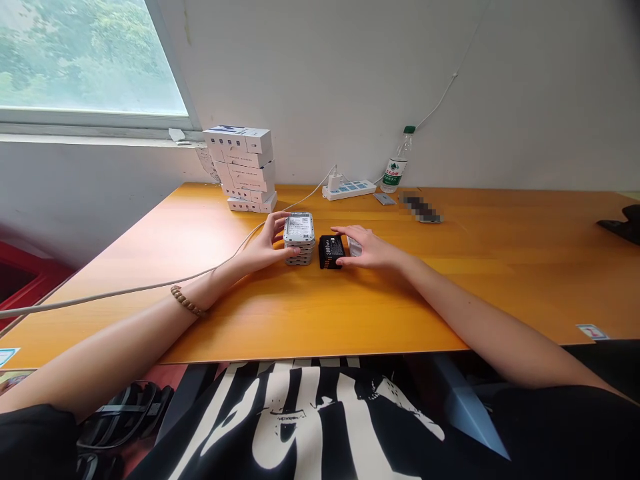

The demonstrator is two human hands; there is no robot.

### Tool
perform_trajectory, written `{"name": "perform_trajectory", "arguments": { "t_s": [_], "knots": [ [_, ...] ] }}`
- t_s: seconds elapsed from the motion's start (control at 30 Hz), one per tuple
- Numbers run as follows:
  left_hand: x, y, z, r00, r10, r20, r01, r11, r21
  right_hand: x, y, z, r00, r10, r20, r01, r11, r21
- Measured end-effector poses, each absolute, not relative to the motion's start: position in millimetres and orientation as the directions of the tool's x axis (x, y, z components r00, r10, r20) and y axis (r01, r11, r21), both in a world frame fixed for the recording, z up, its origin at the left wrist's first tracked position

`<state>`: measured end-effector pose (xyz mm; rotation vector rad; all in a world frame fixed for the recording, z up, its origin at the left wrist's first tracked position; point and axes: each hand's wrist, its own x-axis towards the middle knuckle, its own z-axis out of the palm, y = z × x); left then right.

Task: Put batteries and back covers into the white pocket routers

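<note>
My left hand [270, 247] curves around a stack of white-and-grey rectangular devices [300, 230], thumb at the front and fingers along the far left side. The top device shows a printed label. Just to the right stands a stack of black batteries [332, 252] marked 3000mAh. My right hand [367, 248] grips it, thumb at the near edge and fingers at the far edge. Something white [355, 247] shows beneath my right palm, mostly hidden. A narrow gap separates the two stacks, and both rest on the wooden table [280, 320].
Several white boxes [247, 170] are piled at the back left. A power strip [350, 190] with a plugged-in charger, a water bottle [395, 163] and a blurred phone-like object [421, 208] lie along the back. A white cable [150, 288] crosses over my left wrist.
</note>
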<state>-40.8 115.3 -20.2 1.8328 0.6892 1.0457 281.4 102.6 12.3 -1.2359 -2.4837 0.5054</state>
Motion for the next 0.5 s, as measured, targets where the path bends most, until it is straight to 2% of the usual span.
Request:
{"name": "perform_trajectory", "arguments": {
  "t_s": [0.3, 0.5],
  "knots": [
    [-43.4, 120.0, -27.5, 0.433, 0.765, 0.476, 0.087, -0.561, 0.823, 279.8, 103.7, 8.0, -0.586, 0.793, 0.167, 0.671, 0.59, -0.448],
    [-44.6, 119.2, -27.8, 0.428, 0.758, 0.492, 0.108, -0.584, 0.805, 278.7, 103.3, 6.2, -0.584, 0.795, 0.166, 0.676, 0.589, -0.442]
  ]
}}
